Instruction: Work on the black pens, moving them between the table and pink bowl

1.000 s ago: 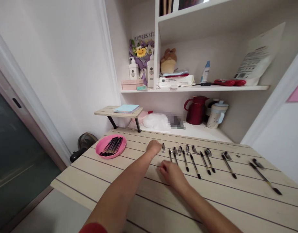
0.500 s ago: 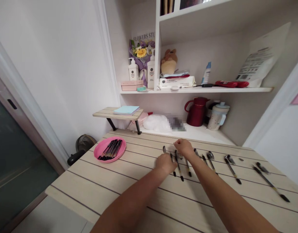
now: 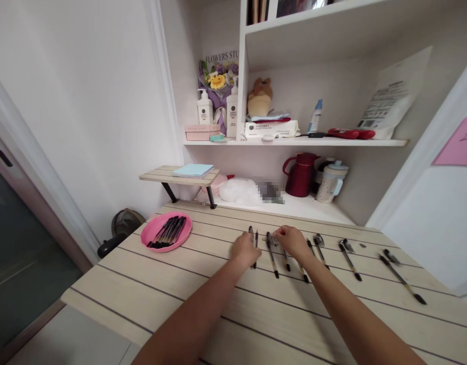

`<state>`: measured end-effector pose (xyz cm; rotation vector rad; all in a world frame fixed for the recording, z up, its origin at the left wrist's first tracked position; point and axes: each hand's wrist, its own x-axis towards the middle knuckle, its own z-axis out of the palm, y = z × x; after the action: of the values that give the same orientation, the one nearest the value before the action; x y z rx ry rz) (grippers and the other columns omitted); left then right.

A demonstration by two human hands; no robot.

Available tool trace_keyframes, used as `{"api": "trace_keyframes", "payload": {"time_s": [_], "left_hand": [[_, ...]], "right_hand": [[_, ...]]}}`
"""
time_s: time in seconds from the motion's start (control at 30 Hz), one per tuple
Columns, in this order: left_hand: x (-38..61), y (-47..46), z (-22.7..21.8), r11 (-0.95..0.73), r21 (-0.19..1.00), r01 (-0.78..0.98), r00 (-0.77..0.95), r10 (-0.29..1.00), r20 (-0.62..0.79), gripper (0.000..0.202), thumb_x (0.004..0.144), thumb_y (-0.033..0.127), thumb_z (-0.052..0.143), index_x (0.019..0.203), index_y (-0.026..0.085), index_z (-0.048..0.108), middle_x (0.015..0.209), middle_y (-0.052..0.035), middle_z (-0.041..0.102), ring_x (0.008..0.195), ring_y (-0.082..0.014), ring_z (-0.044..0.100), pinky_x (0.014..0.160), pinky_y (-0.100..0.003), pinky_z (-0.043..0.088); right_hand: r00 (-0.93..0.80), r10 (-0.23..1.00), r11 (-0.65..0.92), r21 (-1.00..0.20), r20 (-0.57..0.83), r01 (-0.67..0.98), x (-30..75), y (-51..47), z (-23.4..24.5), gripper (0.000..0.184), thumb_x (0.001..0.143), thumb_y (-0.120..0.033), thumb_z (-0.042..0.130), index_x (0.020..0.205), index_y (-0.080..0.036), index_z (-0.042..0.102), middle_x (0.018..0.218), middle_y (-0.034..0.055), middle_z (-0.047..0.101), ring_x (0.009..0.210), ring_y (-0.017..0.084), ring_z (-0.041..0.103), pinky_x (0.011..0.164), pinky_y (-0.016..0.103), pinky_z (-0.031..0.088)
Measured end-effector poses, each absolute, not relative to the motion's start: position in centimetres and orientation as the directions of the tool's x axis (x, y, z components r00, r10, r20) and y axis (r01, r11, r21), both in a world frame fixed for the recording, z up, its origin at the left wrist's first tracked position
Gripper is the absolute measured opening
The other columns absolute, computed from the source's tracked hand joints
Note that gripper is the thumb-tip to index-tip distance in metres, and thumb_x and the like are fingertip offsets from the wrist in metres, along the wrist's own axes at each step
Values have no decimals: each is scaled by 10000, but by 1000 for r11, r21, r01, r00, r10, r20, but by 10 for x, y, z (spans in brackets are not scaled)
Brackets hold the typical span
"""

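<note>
My left hand point(image 3: 244, 249) is closed around a slim black pen point(image 3: 255, 259) on the table, beside a second dark pen or cap point(image 3: 250, 231) partly covered by the fingers. Just right of it lies a black pen with a tan grip point(image 3: 272, 257). My right hand point(image 3: 292, 240) pinches with thumb and fingertips above the top end of another pen point(image 3: 285, 261); what is in the pinch is too small to tell. Farther right, several similar pens lie spaced apart, among them one pen point(image 3: 402, 280) with a clear-and-black cap point(image 3: 392, 257) beside it.
A pink dish point(image 3: 145, 238) holding several black pens stands at the left of the slatted wooden table point(image 3: 218, 309). Behind it is a small raised stand point(image 3: 157, 174) with blue paper point(image 3: 193, 171). A red jug point(image 3: 300, 177) and a pale cup point(image 3: 330, 185) stand at the back.
My left hand has moved left with the slim pen, widening its gap from the pen beside it. The right hand has shifted slightly right and toward me. The camera has turned a little right.
</note>
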<state>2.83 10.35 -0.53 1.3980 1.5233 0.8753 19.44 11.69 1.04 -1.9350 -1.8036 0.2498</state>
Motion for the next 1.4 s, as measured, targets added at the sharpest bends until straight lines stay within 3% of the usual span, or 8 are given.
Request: {"api": "trace_keyframes", "payload": {"time_s": [0.13,0.47,0.57,0.77,0.9,0.97,1.07,1.4], "left_hand": [[-2,97,2,278,960,-33,85,958,-274,293,663,201,577,942,134,520,695,-28,579,654,-147,608,584,-238,438],[-39,89,-16,291,923,-252,176,951,-252,295,658,281,541,896,110,567,583,13,512,397,-42,394,397,-182,278],[-42,95,-18,246,936,-252,169,964,-207,383,668,375,562,944,109,577,588,14,522,388,-35,375,381,-178,242],[-35,92,-20,163,974,-158,311,944,-108,534,709,428,534,1161,146,489,604,17,569,331,-20,324,360,-171,201],[-25,82,-20,161,983,-91,447,888,-104,536,711,425,534,1165,142,498,631,-6,592,387,-39,431,401,-167,268],[-20,77,-20,166,985,-53,493,862,-118,527,713,410,536,1168,146,502,641,-12,598,400,-43,443,404,-165,263],[-15,71,-20,146,989,-7,546,829,-119,504,723,382,527,1170,149,511,635,-10,597,391,-38,413,403,-167,258],[-12,69,-20,108,993,48,542,832,-117,497,737,334,512,1196,144,500,617,-5,594,394,-37,376,431,-176,269]], "right_hand": [[25,984,46,-384,179,922,173,117,7,190,760,-255,451,752,-179,625,743,46,653,706,149,575,590,226,344],[-99,990,123,-265,101,956,107,126,-12,224,737,-72,463,923,-77,587,933,194,597,847,230,606,713,321,394],[-75,992,105,-330,104,938,109,125,-13,209,751,-101,456,916,-79,583,927,200,605,843,232,606,708,324,402],[-7,997,50,-601,74,798,143,114,-8,278,836,-308,354,806,-148,579,632,42,627,560,126,576,538,226,418],[130,992,-24,-977,3,211,167,93,-5,262,722,-390,545,825,-155,598,548,-17,560,461,91,502,453,209,394],[137,990,-21,-998,-29,-53,173,82,-2,304,632,-369,652,844,-155,618,572,-18,558,470,82,491,460,209,395],[127,991,-11,-983,-35,-183,174,70,0,360,580,-363,699,860,-146,634,602,-6,564,484,82,483,469,219,396],[167,984,73,-994,57,-86,173,60,12,330,604,-306,657,875,-150,553,552,-51,501,460,71,439,430,199,320]]}}
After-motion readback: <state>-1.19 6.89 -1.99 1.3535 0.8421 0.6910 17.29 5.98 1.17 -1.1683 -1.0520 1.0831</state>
